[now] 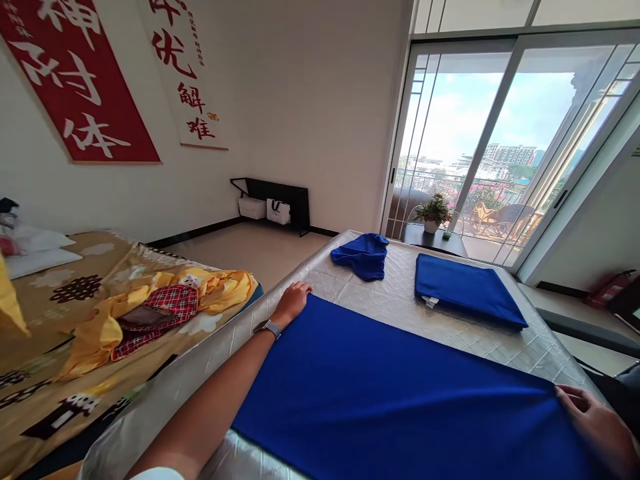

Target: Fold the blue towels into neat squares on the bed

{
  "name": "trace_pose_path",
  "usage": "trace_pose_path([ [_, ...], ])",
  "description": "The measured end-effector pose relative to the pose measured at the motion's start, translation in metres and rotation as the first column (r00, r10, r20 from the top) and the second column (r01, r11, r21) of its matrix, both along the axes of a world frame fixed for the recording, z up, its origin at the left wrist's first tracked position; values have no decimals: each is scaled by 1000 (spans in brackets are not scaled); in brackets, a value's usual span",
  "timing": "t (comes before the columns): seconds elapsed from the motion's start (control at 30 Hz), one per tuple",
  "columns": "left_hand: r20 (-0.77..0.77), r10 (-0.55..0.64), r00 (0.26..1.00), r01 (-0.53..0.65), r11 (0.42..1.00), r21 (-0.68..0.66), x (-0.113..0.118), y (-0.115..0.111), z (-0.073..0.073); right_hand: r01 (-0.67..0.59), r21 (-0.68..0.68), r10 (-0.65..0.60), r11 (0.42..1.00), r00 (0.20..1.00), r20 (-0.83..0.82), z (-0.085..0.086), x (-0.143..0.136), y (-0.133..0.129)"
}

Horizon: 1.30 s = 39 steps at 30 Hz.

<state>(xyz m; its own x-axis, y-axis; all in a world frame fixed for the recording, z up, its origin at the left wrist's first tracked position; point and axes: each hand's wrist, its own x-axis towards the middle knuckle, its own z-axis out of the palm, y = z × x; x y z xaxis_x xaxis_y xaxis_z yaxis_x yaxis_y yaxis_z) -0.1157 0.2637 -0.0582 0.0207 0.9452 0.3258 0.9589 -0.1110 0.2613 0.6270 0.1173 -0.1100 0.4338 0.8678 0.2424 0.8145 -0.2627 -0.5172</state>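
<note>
A large blue cloth is spread over the silvery quilted mattress, its far edge stretched between my hands. My left hand, with a watch on the wrist, is closed on the far left corner. At the lower right, my right hand pinches the far right corner between thumb and fingers. Beyond the cloth lie a folded blue bundle with a white tag and a small crumpled blue piece.
On the left, a patterned bed holds yellow clothing with red plaid. A black shelf with white boxes stands by the far wall. Near the glass doors, a potted plant sits on a dark table.
</note>
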Motion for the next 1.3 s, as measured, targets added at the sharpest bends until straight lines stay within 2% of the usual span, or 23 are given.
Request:
trace_pose_path([
  [0.1,4,0,1000,0,1000,-1,-2,0,0,-5,-62,-5,998,986,-164,13,-14,-3],
  [0.27,14,3,1000,-2,1000,-6,-7,-3,4,-13,-120,-10,993,982,-188,24,-21,-3],
  [0.37,28,-3,1000,4,1000,-11,-11,-5,7,-42,-124,21,991,985,-169,21,-21,-1],
  [0.53,49,8,999,-7,1000,-11,-14,-6,9,10,-86,-20,996,994,-107,13,-19,1],
  [0.73,55,89,995,-92,995,46,-5,-5,7,55,-73,-65,996,988,-140,6,-3,3],
  [0.87,22,103,994,-104,993,51,1,0,3,67,-87,-75,994,993,-93,5,-9,3],
  [1.07,-21,117,993,-116,992,53,0,2,-3,9,-79,-10,997,1000,-14,12,-28,-1],
  [1.3,-20,67,998,-66,996,64,-9,2,-4,-88,-66,92,994,994,55,6,-24,0],
])
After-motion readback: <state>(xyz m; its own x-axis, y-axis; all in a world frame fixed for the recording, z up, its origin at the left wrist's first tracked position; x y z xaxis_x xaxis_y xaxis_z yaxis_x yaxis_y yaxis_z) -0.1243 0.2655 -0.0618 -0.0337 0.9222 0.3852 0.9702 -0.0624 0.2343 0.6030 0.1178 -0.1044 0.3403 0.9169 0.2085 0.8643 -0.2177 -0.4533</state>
